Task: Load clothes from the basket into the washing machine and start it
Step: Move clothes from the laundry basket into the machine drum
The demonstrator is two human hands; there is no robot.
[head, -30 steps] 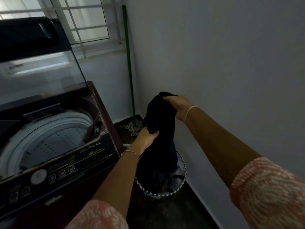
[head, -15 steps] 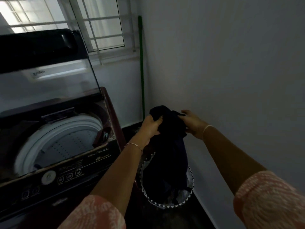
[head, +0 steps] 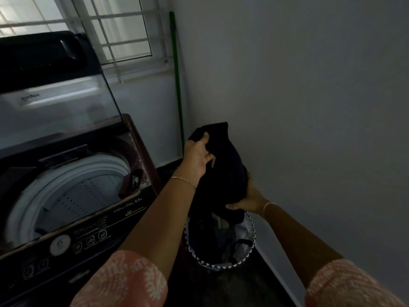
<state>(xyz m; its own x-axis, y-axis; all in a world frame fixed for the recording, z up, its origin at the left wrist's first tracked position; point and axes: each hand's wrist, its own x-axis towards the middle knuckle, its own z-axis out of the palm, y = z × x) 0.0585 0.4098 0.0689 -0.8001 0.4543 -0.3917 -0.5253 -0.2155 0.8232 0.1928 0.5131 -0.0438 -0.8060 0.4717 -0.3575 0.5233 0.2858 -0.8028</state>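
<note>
Dim corner: each grip, left hand (head: 198, 156) and right hand (head: 247, 199), clenches a dark garment (head: 223, 173) above basket (head: 221, 265) rim, perhaps touching.

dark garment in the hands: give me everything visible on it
The garment is very dark, black or navy, and looks like soft, limp cloth. It is bunched into a loose upright bundle, so its type is unclear. The left hand grips its top edge, and the right hand grips it lower down from the right. It hangs over the basket, right of the washing machine. Whether its lower end has cleared the basket's clothes cannot be told.
</note>
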